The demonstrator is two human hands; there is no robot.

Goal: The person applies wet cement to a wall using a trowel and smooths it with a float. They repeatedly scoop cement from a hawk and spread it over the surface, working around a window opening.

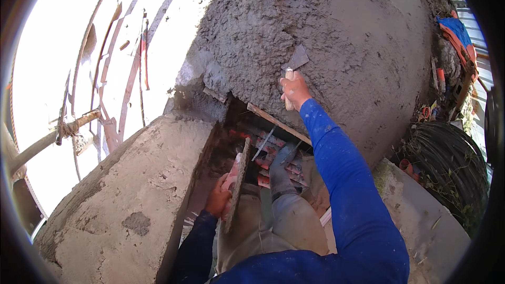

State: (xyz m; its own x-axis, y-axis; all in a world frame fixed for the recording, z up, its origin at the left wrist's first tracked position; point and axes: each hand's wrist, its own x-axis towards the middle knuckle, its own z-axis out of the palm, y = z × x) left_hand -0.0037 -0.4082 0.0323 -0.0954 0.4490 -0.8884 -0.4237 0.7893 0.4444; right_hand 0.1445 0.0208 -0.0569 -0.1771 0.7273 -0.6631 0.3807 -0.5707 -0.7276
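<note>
My right hand (295,90) is wrapped round the pale handle of a trowel (298,59). The trowel's flat metal blade points away from me and lies against rough grey wet mortar (363,68). Lower down and to the left, my left hand (218,199) grips a pinkish part on the back of a mortar-crusted board (239,181), which is tilted nearly edge-on to me. The board's face is mostly hidden from this angle.
A wooden strip (276,122) edges the opening where my legs (294,215) stand. A pale concrete slab (152,173) lies left, beside a horizontal pole (47,144). At right are coiled black hose (444,160), another slab (421,221) and blue-and-orange cloth (456,31).
</note>
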